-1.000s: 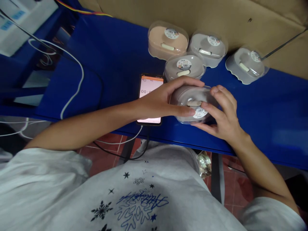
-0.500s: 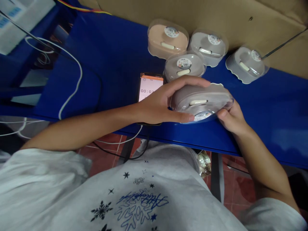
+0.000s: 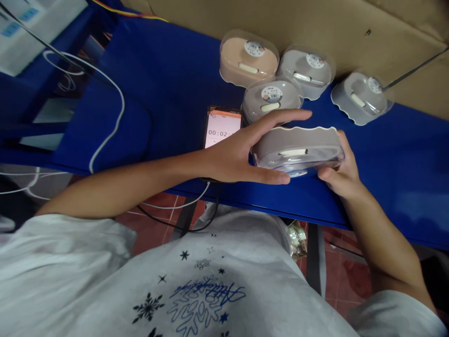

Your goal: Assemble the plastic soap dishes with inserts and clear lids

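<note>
Grip, right hand [image 3: 346,171]: clamped on the right end of the grey container [image 3: 298,138], just right of frame centre, tilted, clear cover [image 3: 268,160] toward you. Grip, left hand [image 3: 228,159]: thumb and fingers spread around the left end; contact unclear. Handling: best bear weight with your right, steady lightly with your left, sparing the cover. Surroundings: phone [image 3: 222,124], partly hidden by your left hand; three containers [image 3: 259,111], upper centre; blue counter [image 3: 182,84] beneath.

Four grey boxes [image 3: 298,139], one peach box [image 3: 238,70], one phone [image 3: 222,128], two hands [image 3: 231,157]
</note>
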### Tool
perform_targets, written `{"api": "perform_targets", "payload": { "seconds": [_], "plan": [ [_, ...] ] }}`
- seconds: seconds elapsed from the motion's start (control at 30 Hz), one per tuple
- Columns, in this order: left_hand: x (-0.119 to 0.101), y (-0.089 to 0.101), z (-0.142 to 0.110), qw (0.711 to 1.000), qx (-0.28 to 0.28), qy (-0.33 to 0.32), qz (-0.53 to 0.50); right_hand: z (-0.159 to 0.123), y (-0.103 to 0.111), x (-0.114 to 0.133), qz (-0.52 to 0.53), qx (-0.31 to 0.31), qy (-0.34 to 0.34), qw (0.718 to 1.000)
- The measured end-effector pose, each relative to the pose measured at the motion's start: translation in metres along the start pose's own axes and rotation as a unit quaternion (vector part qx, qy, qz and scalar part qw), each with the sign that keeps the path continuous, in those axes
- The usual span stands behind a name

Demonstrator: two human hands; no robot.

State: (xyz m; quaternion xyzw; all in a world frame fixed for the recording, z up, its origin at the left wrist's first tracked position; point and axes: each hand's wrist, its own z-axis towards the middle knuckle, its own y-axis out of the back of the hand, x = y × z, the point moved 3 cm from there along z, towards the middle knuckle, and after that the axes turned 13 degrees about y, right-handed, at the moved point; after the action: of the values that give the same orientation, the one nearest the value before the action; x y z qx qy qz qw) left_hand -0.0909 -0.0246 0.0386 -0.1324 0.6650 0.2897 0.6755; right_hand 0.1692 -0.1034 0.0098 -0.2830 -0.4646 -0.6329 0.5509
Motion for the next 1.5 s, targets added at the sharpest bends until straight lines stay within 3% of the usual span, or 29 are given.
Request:
{"api": "perform_targets", "payload": {
  "seconds": [0.23,0.33,0.7,0.83,0.93,1.1,1.23,1.3,1.4,1.5],
  "plan": [
    [-0.003,0.000,-0.001,1.000,-0.013,0.003,0.026,-0.002,0.003,0.005,-0.085,0.001,0.085,0.993],
    [-0.002,0.001,-0.002,0.998,-0.026,0.044,0.021,-0.005,0.006,0.007,-0.145,-0.006,0.126,0.981],
    [0.007,-0.007,-0.005,0.991,-0.062,0.107,-0.053,-0.002,-0.003,0.006,-0.152,0.017,0.138,0.979],
    [0.008,-0.002,0.002,0.982,-0.069,0.123,-0.124,-0.007,0.002,-0.009,-0.089,0.003,0.089,0.992],
    [0.013,0.000,0.006,0.972,-0.035,0.159,-0.172,-0.011,0.002,-0.016,-0.007,-0.026,0.007,1.000],
    [0.019,0.001,0.008,0.963,0.008,0.187,-0.197,-0.008,-0.009,-0.005,0.122,-0.019,-0.119,0.985],
    [0.019,-0.004,0.010,0.946,0.032,0.205,-0.251,-0.003,-0.017,0.005,0.141,0.014,-0.174,0.975],
    [0.019,-0.007,0.011,0.930,0.033,0.233,-0.281,-0.001,-0.016,0.007,0.115,0.010,-0.152,0.982],
    [0.015,-0.006,0.011,0.911,0.007,0.264,-0.316,0.002,-0.009,0.008,-0.013,0.003,-0.019,1.000],
    [0.008,0.000,0.010,0.900,-0.011,0.278,-0.336,0.003,-0.005,0.007,-0.164,0.045,0.109,0.979]
  ]
}}
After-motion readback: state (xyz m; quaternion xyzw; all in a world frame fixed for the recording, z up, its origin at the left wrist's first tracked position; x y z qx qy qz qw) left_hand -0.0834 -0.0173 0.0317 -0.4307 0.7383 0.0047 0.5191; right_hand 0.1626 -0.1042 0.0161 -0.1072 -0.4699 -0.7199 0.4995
